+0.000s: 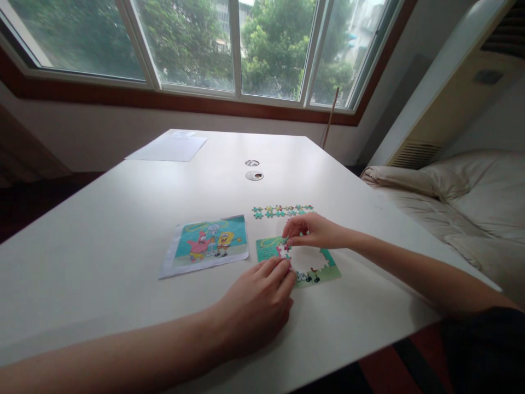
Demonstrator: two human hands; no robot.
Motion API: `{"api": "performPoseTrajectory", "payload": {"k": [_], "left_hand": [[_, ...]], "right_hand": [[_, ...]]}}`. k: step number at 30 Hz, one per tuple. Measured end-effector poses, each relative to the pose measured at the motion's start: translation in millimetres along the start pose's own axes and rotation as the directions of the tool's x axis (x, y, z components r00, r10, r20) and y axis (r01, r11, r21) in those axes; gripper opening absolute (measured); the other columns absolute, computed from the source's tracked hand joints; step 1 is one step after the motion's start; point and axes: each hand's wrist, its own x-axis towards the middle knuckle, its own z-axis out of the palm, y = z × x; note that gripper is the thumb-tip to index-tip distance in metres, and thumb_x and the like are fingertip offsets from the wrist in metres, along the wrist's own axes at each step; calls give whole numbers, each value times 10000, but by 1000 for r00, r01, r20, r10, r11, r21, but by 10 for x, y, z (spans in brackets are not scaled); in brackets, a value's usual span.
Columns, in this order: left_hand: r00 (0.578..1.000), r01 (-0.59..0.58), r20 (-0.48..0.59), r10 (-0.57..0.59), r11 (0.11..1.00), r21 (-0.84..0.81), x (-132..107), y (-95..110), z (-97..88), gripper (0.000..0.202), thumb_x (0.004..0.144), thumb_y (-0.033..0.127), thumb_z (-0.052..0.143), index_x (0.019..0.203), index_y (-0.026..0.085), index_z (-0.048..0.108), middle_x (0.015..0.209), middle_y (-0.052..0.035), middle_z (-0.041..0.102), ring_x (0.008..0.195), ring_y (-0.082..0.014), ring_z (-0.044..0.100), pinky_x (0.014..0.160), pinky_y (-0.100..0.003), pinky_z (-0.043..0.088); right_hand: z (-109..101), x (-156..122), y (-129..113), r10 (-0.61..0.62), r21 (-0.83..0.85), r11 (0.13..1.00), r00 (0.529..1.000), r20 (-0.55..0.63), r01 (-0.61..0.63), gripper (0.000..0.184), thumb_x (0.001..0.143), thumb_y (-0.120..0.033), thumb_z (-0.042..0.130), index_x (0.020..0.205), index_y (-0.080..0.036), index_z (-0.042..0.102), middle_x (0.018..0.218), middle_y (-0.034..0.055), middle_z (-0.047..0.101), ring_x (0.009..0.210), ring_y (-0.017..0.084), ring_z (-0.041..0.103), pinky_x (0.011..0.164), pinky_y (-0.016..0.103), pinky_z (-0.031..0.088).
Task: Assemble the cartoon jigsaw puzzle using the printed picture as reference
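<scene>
A partly built jigsaw puzzle (324,271) lies on the white table (102,219), a green frame of joined pieces around a bare middle. My right hand (314,231) hovers over its upper left corner, fingers pinched on a small puzzle piece (283,250). My left hand (256,303) rests on the table at the puzzle's left edge, fingers curled and pressed against the pieces. A row of loose puzzle pieces (282,210) sits just beyond the puzzle. A printed cartoon picture (209,243) lies flat to the left of the puzzle.
A sheet of paper (168,148) lies at the table's far left. Two round cable holes (254,175) are set in the tabletop's middle. A window runs along the far wall. A cream sofa (471,202) stands close to the table's right edge.
</scene>
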Motion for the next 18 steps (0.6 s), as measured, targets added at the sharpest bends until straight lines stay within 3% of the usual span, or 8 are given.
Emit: {"api": "performPoseTrajectory", "payload": {"k": [9, 14, 18], "left_hand": [[997, -10, -75, 12, 1000, 26, -21, 27, 82, 291, 834, 181, 447, 1080, 71, 556, 1115, -136, 583, 1075, -259, 498, 924, -377, 422], [997, -7, -78, 10, 999, 33, -16, 32, 98, 289, 834, 180, 446, 1071, 66, 565, 1122, -140, 580, 1083, -265, 495, 931, -381, 420], [997, -1, -82, 4, 999, 36, -30, 35, 116, 296, 839, 181, 443, 1084, 60, 559, 1127, -150, 577, 1088, -265, 492, 932, -384, 417]], "right_hand": [[147, 53, 7, -117, -337, 938, 987, -107, 75, 131, 748, -266, 626, 831, -171, 659, 764, 16, 674, 674, 111, 576, 625, 214, 414], [198, 42, 20, -189, -409, 906, 967, -173, 104, 123, 725, -270, 654, 810, -181, 661, 773, 14, 647, 737, 122, 562, 691, 229, 402], [227, 34, 25, -164, -407, 910, 969, -187, 75, 124, 718, -279, 665, 776, -173, 641, 714, -3, 613, 661, 106, 532, 639, 219, 382]]}}
